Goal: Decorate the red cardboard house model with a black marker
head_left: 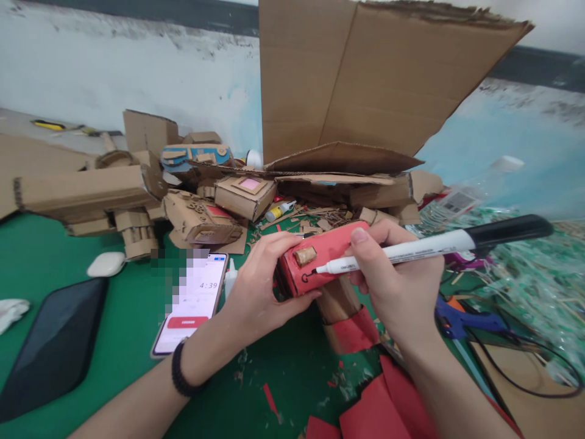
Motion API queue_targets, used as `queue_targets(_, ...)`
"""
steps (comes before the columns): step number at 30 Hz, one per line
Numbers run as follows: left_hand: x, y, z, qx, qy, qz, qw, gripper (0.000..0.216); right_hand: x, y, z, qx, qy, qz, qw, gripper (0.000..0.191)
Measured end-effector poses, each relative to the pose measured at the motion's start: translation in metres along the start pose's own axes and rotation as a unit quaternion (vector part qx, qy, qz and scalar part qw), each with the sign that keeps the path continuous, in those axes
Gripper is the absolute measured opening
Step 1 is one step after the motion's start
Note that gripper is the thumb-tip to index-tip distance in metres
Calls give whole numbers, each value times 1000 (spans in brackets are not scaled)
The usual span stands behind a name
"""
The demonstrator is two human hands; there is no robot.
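The red box (328,255) is held up over the green tabletop (41,250), its far side out of my sight; a brown stem (340,299) shows beneath, the join hidden. The left hand (258,280) grips its left end, thumb along the lower edge and fingers over the top. The right hand (395,274) pinches a white marker (420,249), slanted, tip at a small black drawing; whether its lower fingers touch the box, I can't tell. A phone (194,311) lies partly blotted out by blocks. Beyond, overlapping cardboard models (201,216) crowd before a stained wall (91,67).
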State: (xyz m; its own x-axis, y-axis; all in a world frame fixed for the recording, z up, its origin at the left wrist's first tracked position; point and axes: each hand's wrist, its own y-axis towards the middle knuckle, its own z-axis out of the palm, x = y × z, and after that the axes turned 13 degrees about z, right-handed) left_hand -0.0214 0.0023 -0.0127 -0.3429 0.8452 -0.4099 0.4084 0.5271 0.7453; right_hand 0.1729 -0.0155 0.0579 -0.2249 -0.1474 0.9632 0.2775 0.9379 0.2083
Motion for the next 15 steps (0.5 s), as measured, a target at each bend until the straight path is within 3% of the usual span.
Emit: queue_targets(15, 1, -1, 1, -2, 3, 2, 1000, 70, -2, 1, 0, -13, -27, -29, 999, 40)
